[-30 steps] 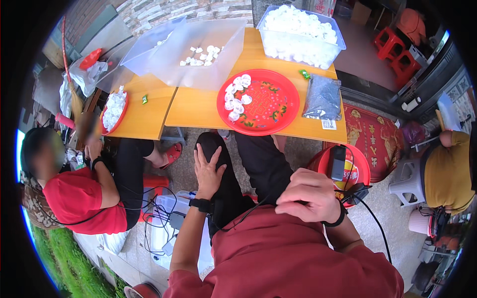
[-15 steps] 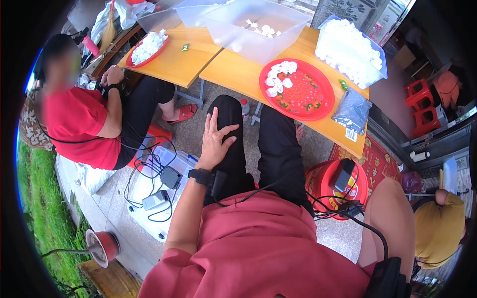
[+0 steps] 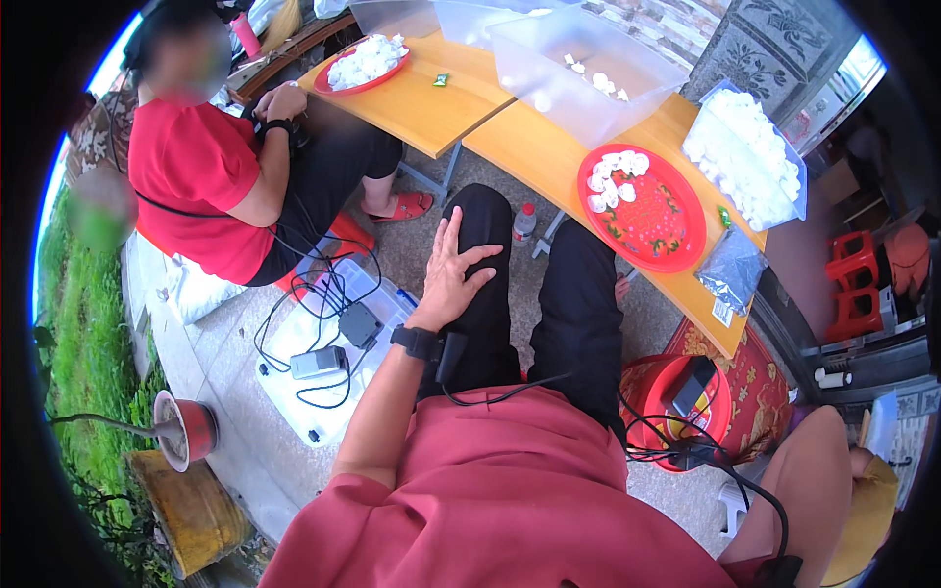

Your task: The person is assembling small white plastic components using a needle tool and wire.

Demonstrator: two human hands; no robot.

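Note:
My left hand [image 3: 454, 272] rests on the left knee of my black trousers [image 3: 480, 230], its fingers spread and nothing in it. A dark band [image 3: 417, 342] circles that wrist. Of my right arm [image 3: 799, 495] only a bare part shows at the lower right; the hand is out of the picture. On the wooden table [image 3: 534, 157] before me lies a red tray [image 3: 642, 220] with several small white round pieces [image 3: 610, 176] gathered at its far left. Neither hand touches the tray.
A clear bin [image 3: 578, 83] and one heaped with white pieces [image 3: 745, 162] stand on the table. Beside the tray lies a bag of dark material [image 3: 733, 269]. A person in red [image 3: 196, 176] sits at left. Cabled devices [image 3: 319, 363] lie on a box lid; a red stool [image 3: 676, 402] is right.
The view has shifted, so the table, trays and seated person appear farther right in the picture. My left hand stays spread on the knee.

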